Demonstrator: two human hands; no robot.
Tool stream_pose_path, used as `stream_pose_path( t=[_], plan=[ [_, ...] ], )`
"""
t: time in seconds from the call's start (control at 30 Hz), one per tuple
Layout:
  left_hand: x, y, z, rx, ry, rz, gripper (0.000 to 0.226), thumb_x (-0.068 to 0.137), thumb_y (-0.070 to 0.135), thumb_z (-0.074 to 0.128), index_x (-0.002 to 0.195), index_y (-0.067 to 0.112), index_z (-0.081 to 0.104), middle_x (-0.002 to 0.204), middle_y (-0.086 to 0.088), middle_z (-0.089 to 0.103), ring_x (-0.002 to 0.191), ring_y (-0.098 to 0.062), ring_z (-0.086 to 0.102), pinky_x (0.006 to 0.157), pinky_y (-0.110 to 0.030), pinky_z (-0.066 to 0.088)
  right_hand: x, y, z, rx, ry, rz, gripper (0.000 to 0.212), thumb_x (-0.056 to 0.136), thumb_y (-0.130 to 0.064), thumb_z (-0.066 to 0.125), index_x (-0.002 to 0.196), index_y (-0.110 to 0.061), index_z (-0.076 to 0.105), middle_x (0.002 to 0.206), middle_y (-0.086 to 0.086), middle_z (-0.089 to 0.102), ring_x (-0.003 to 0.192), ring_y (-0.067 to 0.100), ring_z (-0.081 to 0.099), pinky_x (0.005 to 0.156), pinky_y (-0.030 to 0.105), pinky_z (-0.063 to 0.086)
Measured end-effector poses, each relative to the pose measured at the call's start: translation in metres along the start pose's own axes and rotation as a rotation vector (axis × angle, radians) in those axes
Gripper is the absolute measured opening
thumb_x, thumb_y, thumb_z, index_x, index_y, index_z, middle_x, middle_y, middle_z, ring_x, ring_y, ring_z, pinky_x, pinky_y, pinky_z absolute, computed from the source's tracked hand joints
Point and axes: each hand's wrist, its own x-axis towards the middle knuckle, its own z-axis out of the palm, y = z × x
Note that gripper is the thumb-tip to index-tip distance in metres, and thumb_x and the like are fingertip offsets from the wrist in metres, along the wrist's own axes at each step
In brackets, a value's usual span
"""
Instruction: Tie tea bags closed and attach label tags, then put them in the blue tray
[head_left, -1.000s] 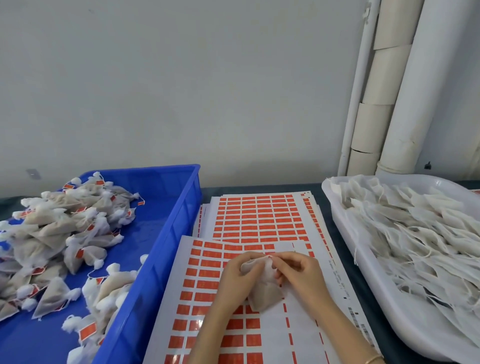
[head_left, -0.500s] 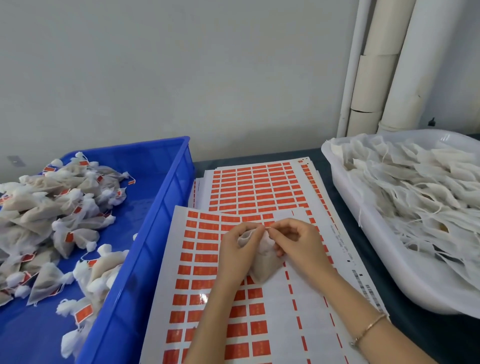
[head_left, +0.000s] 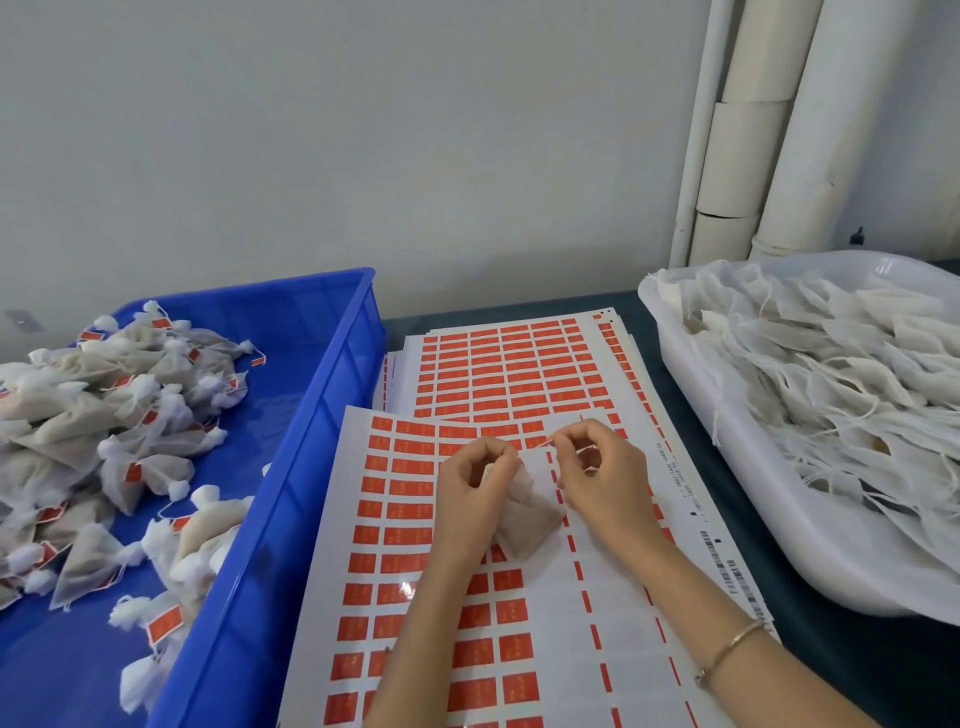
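mesh tea bag (head_left: 524, 514): small pale gauze pouch with tan filling, held between the two hands, with its neck at the fingertips and its filled belly hanging toward the wrists, above the label sheet.
handling: judged light, soft and easily crushed. The gauze would likely tear under a hard tug, so the gathered neck, not the belly, is the place to grip.
left hand (head_left: 475, 488): fingers curled, gripping the neck.
right hand (head_left: 597, 478): thumb and forefinger pinching the thin string (head_left: 540, 445), taut just beside the neck.
label sheet (head_left: 395, 519): white paper with rows of orange-red stickers, under both hands.
blue tray (head_left: 291, 519): plastic, outward of the left hand, holding tied, tagged bags.
white tray (head_left: 753, 519): plastic, outward of the right hand, holding untied bags.
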Motion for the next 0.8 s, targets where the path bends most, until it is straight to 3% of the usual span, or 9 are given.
stream_pose_path(
  t=[0.13, 0.2, 0.33, 0.43, 0.53, 0.67, 0.73, 0.8],
  plan=[
    [-0.002, 0.001, -0.001, -0.027, -0.01, 0.001, 0.015, 0.089, 0.016, 0.06, 0.075, 0.017, 0.066, 0.068, 0.002, 0.063, 0.069, -0.007, 0.06, 0.061, -0.013, 0.049, 0.003, 0.001, -0.002, 0.014, 0.036, 0.045, 0.004, 0.093, -0.021, 0.06, 0.09, -0.024, 0.058, 0.088, -0.005, 0.065, 0.075, 0.015, 0.064, 0.069, 0.029, 0.058],
    [-0.002, 0.004, 0.0, -0.036, -0.037, 0.002, 0.016, 0.081, 0.025, 0.055, 0.074, 0.014, 0.066, 0.07, -0.001, 0.064, 0.071, -0.01, 0.06, 0.062, -0.015, 0.05, 0.004, 0.002, -0.003, 0.015, 0.064, 0.058, 0.001, 0.094, -0.021, 0.059, 0.092, -0.021, 0.059, 0.089, -0.004, 0.066, 0.077, 0.015, 0.064, 0.071, 0.031, 0.058],
    [-0.002, 0.006, 0.002, -0.035, -0.088, 0.025, 0.023, 0.078, 0.025, 0.05, 0.074, 0.008, 0.066, 0.07, -0.001, 0.067, 0.073, -0.013, 0.063, 0.063, -0.015, 0.051, 0.005, 0.001, -0.005, -0.034, 0.116, 0.03, 0.001, 0.094, -0.02, 0.059, 0.093, -0.019, 0.058, 0.09, -0.007, 0.063, 0.075, 0.013, 0.064, 0.066, 0.021, 0.055],
    [-0.003, 0.007, 0.002, -0.02, -0.116, 0.029, 0.026, 0.078, 0.023, 0.049, 0.074, 0.004, 0.066, 0.069, 0.001, 0.068, 0.071, -0.01, 0.063, 0.062, -0.014, 0.05, 0.005, 0.002, -0.005, -0.084, 0.124, 0.01, 0.002, 0.093, -0.019, 0.059, 0.093, -0.019, 0.058, 0.089, -0.011, 0.06, 0.074, 0.008, 0.06, 0.062, 0.009, 0.043],
    [-0.003, 0.007, 0.002, -0.016, -0.12, 0.021, 0.025, 0.079, 0.024, 0.048, 0.074, 0.006, 0.064, 0.068, 0.0, 0.068, 0.07, -0.009, 0.064, 0.063, -0.013, 0.051, 0.005, 0.001, -0.004, -0.08, 0.121, 0.016, 0.002, 0.094, -0.02, 0.058, 0.093, -0.019, 0.057, 0.087, -0.011, 0.061, 0.072, 0.009, 0.062, 0.062, 0.011, 0.046],
    [-0.001, 0.004, 0.001, -0.044, -0.1, 0.012, 0.02, 0.089, 0.014, 0.053, 0.075, 0.004, 0.062, 0.065, -0.006, 0.062, 0.061, -0.009, 0.061, 0.059, -0.016, 0.051, 0.007, -0.007, -0.009, 0.212, -0.02, 0.179, 0.007, 0.098, -0.025, 0.05, 0.097, -0.02, 0.055, 0.07, -0.007, 0.07, 0.058, 0.015, 0.068, 0.054, 0.019, 0.056],
    [0.001, 0.004, -0.001, -0.047, -0.104, 0.01, 0.02, 0.094, 0.004, 0.053, 0.077, 0.005, 0.063, 0.063, -0.003, 0.06, 0.058, -0.008, 0.059, 0.057, -0.017, 0.05, 0.008, -0.013, -0.014, 0.45, -0.122, 0.308, 0.013, 0.1, -0.027, 0.046, 0.103, -0.018, 0.056, 0.075, -0.002, 0.074, 0.061, 0.02, 0.07, 0.054, 0.022, 0.056],
    [0.0, 0.005, -0.001, -0.052, -0.13, 0.019, 0.02, 0.096, 0.008, 0.054, 0.08, 0.01, 0.065, 0.063, 0.005, 0.062, 0.057, -0.005, 0.059, 0.057, -0.012, 0.048, 0.011, -0.017, -0.02, 0.649, -0.18, 0.388, 0.02, 0.1, -0.025, 0.046, 0.109, -0.013, 0.058, 0.083, 0.006, 0.075, 0.071, 0.025, 0.072, 0.059, 0.023, 0.057]
  ],
)
